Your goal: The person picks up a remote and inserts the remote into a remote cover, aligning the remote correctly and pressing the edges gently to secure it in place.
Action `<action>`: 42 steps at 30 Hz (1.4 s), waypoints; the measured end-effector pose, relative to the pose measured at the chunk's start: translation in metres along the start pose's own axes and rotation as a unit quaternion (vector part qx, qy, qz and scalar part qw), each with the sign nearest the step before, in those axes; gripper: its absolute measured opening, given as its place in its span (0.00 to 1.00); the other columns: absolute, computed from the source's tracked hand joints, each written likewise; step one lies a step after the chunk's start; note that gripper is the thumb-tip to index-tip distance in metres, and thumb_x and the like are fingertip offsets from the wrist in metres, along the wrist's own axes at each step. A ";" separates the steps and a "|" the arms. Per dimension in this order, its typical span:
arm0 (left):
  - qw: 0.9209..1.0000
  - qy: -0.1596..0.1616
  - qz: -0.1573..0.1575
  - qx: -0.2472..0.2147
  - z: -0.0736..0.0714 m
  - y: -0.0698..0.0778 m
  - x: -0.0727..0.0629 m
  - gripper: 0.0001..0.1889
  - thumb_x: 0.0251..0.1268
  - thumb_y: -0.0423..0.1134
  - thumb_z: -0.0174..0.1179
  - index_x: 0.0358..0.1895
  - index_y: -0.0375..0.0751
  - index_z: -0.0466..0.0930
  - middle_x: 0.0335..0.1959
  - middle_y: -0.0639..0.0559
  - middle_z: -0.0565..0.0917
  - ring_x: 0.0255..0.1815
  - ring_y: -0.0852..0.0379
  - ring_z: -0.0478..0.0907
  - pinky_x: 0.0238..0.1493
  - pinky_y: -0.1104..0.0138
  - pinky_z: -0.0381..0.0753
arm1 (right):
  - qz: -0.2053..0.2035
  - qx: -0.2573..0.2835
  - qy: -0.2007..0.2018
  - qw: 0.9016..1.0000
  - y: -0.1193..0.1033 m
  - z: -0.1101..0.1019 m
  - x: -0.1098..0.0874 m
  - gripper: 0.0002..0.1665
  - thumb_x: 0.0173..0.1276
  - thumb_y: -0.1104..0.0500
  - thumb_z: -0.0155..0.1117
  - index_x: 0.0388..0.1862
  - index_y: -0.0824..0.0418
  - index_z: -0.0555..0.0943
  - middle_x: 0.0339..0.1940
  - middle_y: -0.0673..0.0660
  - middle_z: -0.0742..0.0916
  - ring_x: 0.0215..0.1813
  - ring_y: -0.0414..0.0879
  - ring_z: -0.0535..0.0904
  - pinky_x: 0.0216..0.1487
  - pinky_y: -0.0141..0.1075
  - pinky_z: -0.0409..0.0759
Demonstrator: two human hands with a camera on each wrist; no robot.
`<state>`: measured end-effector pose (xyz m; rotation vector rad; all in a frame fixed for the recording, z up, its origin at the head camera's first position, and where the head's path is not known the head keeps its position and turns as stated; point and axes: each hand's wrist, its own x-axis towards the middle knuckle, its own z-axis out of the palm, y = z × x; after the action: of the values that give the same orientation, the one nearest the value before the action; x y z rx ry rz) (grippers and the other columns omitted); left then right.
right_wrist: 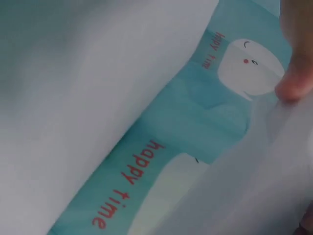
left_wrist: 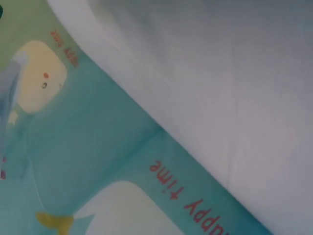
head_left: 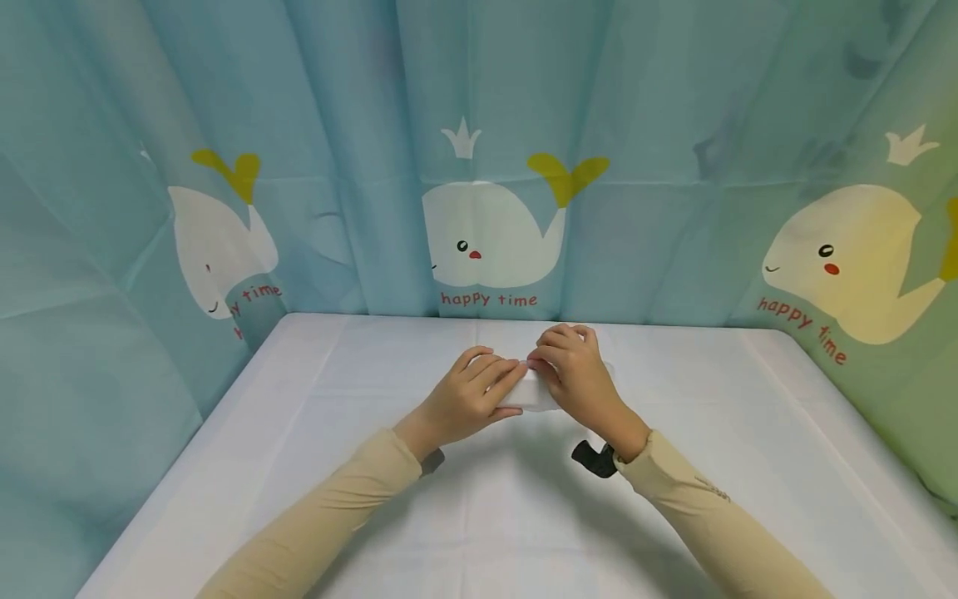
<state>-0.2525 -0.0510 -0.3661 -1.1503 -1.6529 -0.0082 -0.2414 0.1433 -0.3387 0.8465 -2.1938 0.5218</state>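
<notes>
A white pack (head_left: 533, 391) is sitting between the two hands, about midway between the desk's left and right edges and nearer its far edge. The shadows falling below suggest that it is being held above the desk (head_left: 299, 399), though the view is not settling whether any part is touching.

The left hand (head_left: 467, 399) is gripping the pack's left end, its fingers bending over the top and its thumb lying along the lower side, probably because that end needs bracing. The right hand (head_left: 576, 374) is pinching the upper edge near the middle, thumb and forefinger closing together close to the left fingertips; working so close together is likely giving finer control over a small spot. In the right wrist view a fingertip (right_wrist: 293, 90) is showing beside a pale, translucent sheet (right_wrist: 254, 176), perhaps part of the pack. The left wrist view is not showing the left fingers.

Farther out, a black strap (head_left: 595, 459) is hanging by the right wrist, and beige sleeves (head_left: 711, 516) are reaching in over the near edge. A blue curtain (head_left: 666, 100) with printed whales (head_left: 494, 237) is hanging beyond the far edge.
</notes>
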 end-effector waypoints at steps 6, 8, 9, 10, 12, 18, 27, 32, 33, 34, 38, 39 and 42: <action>0.995 -0.004 -0.096 0.004 -0.001 0.000 -0.001 0.31 0.40 0.59 0.71 0.46 0.39 0.83 0.39 0.51 0.85 0.39 0.56 0.80 0.52 0.58 0.75 | 0.003 -0.015 -0.008 1.000 0.006 -0.004 -0.001 0.10 0.56 0.59 0.70 0.37 0.60 0.85 0.35 0.56 0.86 0.49 0.54 0.76 0.53 0.56 0.64; 0.990 -0.002 -0.138 -0.005 -0.003 -0.001 -0.002 0.32 0.39 0.58 0.73 0.46 0.39 0.82 0.39 0.51 0.85 0.40 0.55 0.80 0.53 0.57 0.74 | -0.013 -0.015 -0.001 1.000 0.012 -0.009 -0.005 0.18 0.55 0.55 0.71 0.44 0.60 0.83 0.41 0.57 0.85 0.54 0.56 0.73 0.56 0.58 0.60; 0.988 0.002 -0.157 -0.011 -0.003 -0.002 -0.003 0.31 0.38 0.57 0.73 0.45 0.39 0.82 0.39 0.51 0.85 0.40 0.55 0.80 0.53 0.57 0.74 | -0.023 -0.010 0.009 1.000 0.015 -0.012 -0.007 0.22 0.54 0.53 0.72 0.47 0.61 0.82 0.43 0.58 0.84 0.56 0.57 0.72 0.57 0.58 0.58; 0.985 0.008 -0.173 -0.017 -0.004 -0.003 -0.003 0.31 0.37 0.56 0.74 0.45 0.39 0.82 0.39 0.50 0.85 0.40 0.54 0.80 0.53 0.56 0.73 | -0.036 -0.009 0.025 0.999 0.018 -0.014 -0.010 0.25 0.54 0.50 0.71 0.48 0.61 0.81 0.44 0.59 0.83 0.57 0.58 0.71 0.57 0.59 0.56; 0.980 0.025 -0.197 -0.023 -0.006 -0.005 -0.004 0.31 0.35 0.54 0.75 0.45 0.38 0.82 0.38 0.49 0.84 0.40 0.53 0.80 0.53 0.55 0.73 | -0.069 -0.015 0.067 0.995 0.022 -0.017 -0.016 0.23 0.57 0.48 0.69 0.44 0.63 0.81 0.42 0.60 0.82 0.54 0.59 0.71 0.55 0.59 0.56; 0.972 0.064 -0.223 -0.035 -0.004 -0.006 -0.002 0.31 0.32 0.53 0.76 0.43 0.38 0.82 0.36 0.47 0.84 0.36 0.52 0.79 0.51 0.53 0.72 | -0.192 -0.122 0.168 0.959 0.021 -0.005 -0.026 0.16 0.70 0.54 0.55 0.26 0.63 0.77 0.25 0.56 0.77 0.36 0.53 0.73 0.43 0.52 0.62; 0.973 0.068 -0.216 -0.033 -0.002 0.000 0.005 0.31 0.33 0.55 0.76 0.41 0.39 0.82 0.34 0.49 0.84 0.33 0.54 0.78 0.52 0.54 0.71 | -0.329 -0.123 0.261 0.899 0.033 0.010 -0.025 0.11 0.66 0.67 0.57 0.27 0.63 0.85 0.26 0.56 0.86 0.34 0.50 0.79 0.43 0.49 0.68; 0.974 0.067 -0.213 -0.032 -0.002 0.003 0.007 0.31 0.30 0.55 0.77 0.41 0.39 0.82 0.33 0.49 0.83 0.33 0.54 0.78 0.52 0.53 0.71 | -0.395 -0.111 0.255 0.876 0.035 0.010 -0.022 0.12 0.66 0.68 0.58 0.25 0.65 0.86 0.26 0.54 0.87 0.32 0.44 0.80 0.40 0.46 0.71; 0.975 0.066 -0.209 -0.032 -0.002 0.003 0.007 0.31 0.30 0.55 0.78 0.40 0.39 0.82 0.33 0.49 0.83 0.33 0.54 0.78 0.52 0.53 0.71 | -0.404 -0.113 0.245 0.874 0.035 0.009 -0.022 0.13 0.66 0.68 0.57 0.25 0.65 0.86 0.26 0.53 0.87 0.32 0.43 0.80 0.40 0.45 0.72; 0.976 0.065 -0.206 -0.032 -0.002 0.004 0.007 0.31 0.30 0.55 0.78 0.40 0.39 0.82 0.33 0.49 0.83 0.33 0.54 0.78 0.52 0.53 0.71 | -0.410 -0.115 0.234 0.874 0.034 0.009 -0.022 0.13 0.66 0.68 0.57 0.25 0.64 0.86 0.27 0.53 0.87 0.33 0.43 0.80 0.40 0.45 0.73; 0.976 0.059 -0.207 -0.028 -0.002 0.002 0.005 0.32 0.30 0.55 0.78 0.41 0.39 0.82 0.33 0.49 0.83 0.34 0.54 0.78 0.52 0.52 0.72 | -0.390 -0.121 0.196 0.892 0.032 0.008 -0.021 0.12 0.68 0.67 0.55 0.29 0.62 0.85 0.29 0.53 0.87 0.36 0.45 0.81 0.45 0.47 0.72; 0.975 0.058 -0.211 -0.027 -0.002 0.001 0.005 0.32 0.30 0.56 0.77 0.41 0.39 0.82 0.33 0.49 0.83 0.34 0.54 0.78 0.52 0.51 0.71 | -0.374 -0.120 0.192 0.899 0.032 0.008 -0.020 0.11 0.68 0.66 0.55 0.31 0.62 0.85 0.30 0.54 0.87 0.37 0.46 0.81 0.46 0.48 0.70; 0.973 0.056 -0.222 -0.029 -0.002 -0.001 0.005 0.32 0.31 0.56 0.77 0.42 0.39 0.82 0.34 0.48 0.83 0.35 0.54 0.79 0.53 0.51 0.71 | -0.315 -0.121 0.189 0.922 0.034 0.007 -0.019 0.09 0.69 0.62 0.56 0.38 0.61 0.83 0.36 0.58 0.86 0.42 0.52 0.79 0.49 0.51 0.66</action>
<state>-0.2521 -0.0492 -0.3612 -0.7852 -1.7851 -0.4027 -0.2584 0.1706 -0.3611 1.1362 -1.4814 0.0763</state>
